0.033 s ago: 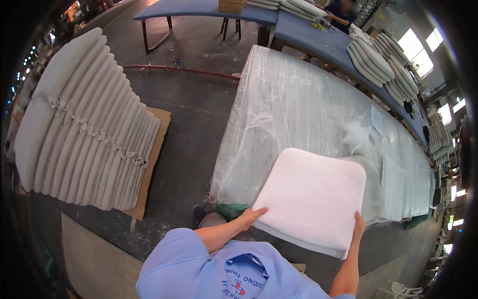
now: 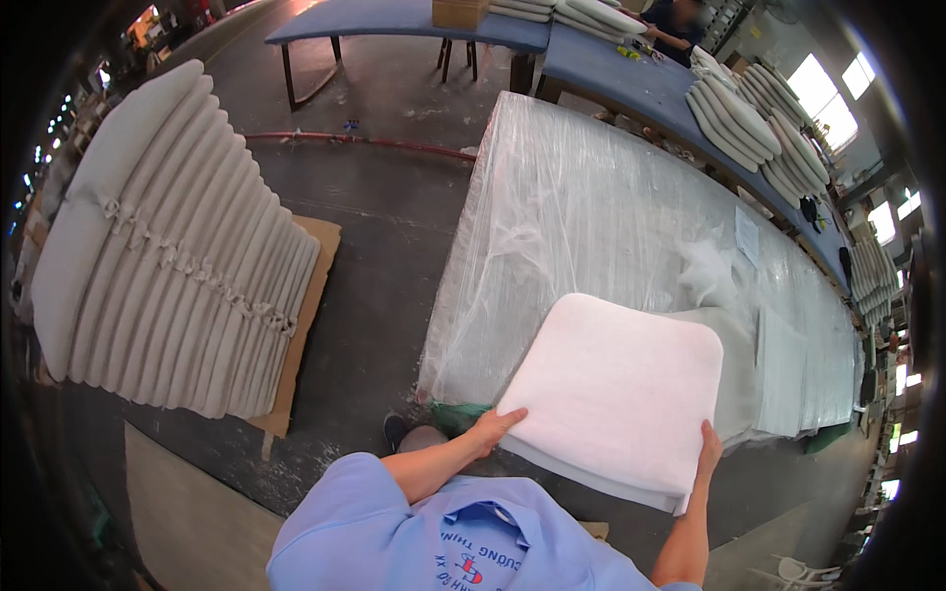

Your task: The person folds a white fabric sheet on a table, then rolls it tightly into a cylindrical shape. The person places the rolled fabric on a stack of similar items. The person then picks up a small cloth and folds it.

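Note:
A white, flat seat-shaped pad with rounded corners lies before me over the near side of a plastic-wrapped stack. Its near edge shows at least two layers, one atop the other. My left hand grips the pad's left near corner, thumb on top and the other fingers hidden beneath. On the opposite side, my right hand is closed on the right edge near the close corner, with its fingers mostly out of sight.
A tall stack of tied, light-grey cushions stands on cardboard at left. The wrapped stack fills the middle right. Behind it run blue tables bearing more cushions; a person works there. A red hose crosses the floor.

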Motion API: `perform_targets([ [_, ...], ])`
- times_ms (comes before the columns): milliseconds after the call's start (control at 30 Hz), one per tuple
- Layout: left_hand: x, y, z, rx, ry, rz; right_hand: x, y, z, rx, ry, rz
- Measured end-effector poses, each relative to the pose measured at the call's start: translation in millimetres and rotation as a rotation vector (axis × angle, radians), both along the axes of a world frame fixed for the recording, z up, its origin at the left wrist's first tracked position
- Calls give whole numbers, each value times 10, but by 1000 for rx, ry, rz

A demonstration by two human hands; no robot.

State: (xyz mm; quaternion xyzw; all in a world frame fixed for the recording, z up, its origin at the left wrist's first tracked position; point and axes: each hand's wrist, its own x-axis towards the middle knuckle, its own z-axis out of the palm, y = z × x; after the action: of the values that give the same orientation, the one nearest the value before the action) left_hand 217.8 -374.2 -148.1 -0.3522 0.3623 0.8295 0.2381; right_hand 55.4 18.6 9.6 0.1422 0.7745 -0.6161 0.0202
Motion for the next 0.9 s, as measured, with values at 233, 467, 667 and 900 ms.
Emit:
perform_targets([
  [233, 248, -762, 560, -393, 14, 193, -128, -530, -548, -113, 49, 52],
  [467, 358, -1309, 377, -1183, -103, -34, -279, -883, -727, 288, 19, -79],
  [667, 843, -1128, 646, -250, -51, -339, 1141, -1916, -983, 224, 98, 238],
  [900, 1477, -1022, 586, 355, 83, -273, 2642, -3346, -537, 371, 324, 724],
])
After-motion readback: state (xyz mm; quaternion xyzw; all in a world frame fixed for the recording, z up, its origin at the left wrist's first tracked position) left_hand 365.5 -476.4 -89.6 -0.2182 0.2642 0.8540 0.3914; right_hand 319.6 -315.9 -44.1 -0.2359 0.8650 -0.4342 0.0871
